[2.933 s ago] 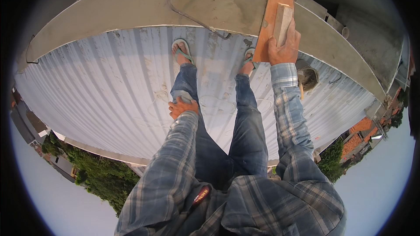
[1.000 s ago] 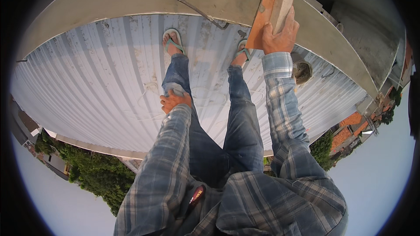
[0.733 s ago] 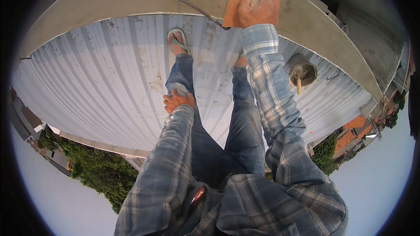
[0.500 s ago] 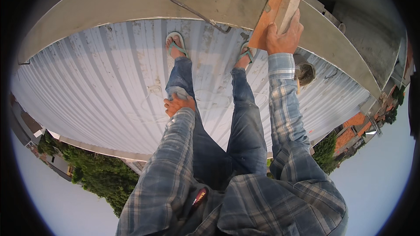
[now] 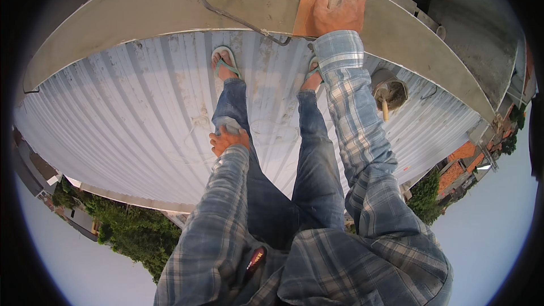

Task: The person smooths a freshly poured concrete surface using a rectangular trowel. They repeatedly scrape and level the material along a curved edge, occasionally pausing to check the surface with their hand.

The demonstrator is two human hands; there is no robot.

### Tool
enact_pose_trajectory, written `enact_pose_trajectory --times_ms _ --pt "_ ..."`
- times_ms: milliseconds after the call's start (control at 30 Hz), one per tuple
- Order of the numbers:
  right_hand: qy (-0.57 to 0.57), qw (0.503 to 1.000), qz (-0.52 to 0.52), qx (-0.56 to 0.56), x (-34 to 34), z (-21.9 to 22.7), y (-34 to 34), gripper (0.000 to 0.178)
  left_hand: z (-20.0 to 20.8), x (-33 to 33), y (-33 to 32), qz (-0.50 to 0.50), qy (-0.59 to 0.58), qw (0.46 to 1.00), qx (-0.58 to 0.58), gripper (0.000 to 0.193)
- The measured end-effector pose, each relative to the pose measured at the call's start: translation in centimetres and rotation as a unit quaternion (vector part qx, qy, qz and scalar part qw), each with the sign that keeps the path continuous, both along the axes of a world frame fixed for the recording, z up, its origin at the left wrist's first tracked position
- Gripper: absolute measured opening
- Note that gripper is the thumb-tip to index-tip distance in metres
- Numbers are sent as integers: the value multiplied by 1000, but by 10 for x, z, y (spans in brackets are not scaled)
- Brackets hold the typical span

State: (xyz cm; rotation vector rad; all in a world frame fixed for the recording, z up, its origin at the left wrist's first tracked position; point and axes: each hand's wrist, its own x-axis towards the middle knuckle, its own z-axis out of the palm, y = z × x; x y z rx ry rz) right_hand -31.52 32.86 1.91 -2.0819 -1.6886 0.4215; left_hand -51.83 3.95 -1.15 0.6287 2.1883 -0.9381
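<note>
Gripped by its pale wooden handle, an orange-brown plasterer's float (image 5: 311, 1) is in my right hand (image 5: 342, 12). The float lies over the grey cement-coated ledge (image 5: 141, 8), its far end cut off by the top of the view. My left hand (image 5: 229, 140) rests on my left knee, fingers apart over the pale, dusty patch of the jeans. To the right of my right forearm stands a bucket (image 5: 391, 89) with grey mortar inside, and a tool with a wooden handle (image 5: 385, 110) sticks out of it.
My feet in sandals (image 5: 225, 62) stand on ribbed metal roofing (image 5: 153, 113). A bent grey hose or cable (image 5: 211, 4) lies across the ledge. Beyond the roof edge are trees (image 5: 133, 226) and brick buildings (image 5: 453, 173). A concrete surface (image 5: 476, 51) lies at far right.
My right hand and the float have moved left and farther away, toward the top edge. More of the bucket and its handled tool now shows. My left hand stays on the knee.
</note>
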Motion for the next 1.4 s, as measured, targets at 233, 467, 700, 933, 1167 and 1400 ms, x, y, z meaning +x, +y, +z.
enact_pose_trajectory --times_ms 233,467,700,933,1167,1400 --pt "-27 999 -38 -14 64 -11 -32 82 2 -5 -4 4 11 1000 -14 65" --pt "-6 995 83 -54 6 9 -34 80 0 -2 2 4 9 1000 -28 66" --pt "-96 993 -20 -59 180 49 -105 68 0 0 3 13 13 1000 -12 67" --pt "-70 943 307 -109 111 43 -45 58 1 0 -1 -17 18 1000 -9 67" --pt "-49 931 359 -47 78 17 -36 56 6 0 -2 -12 22 1000 -9 66" --pt "-68 931 357 -27 29 10 9 54 7 3 3 -17 10 1000 -7 63"
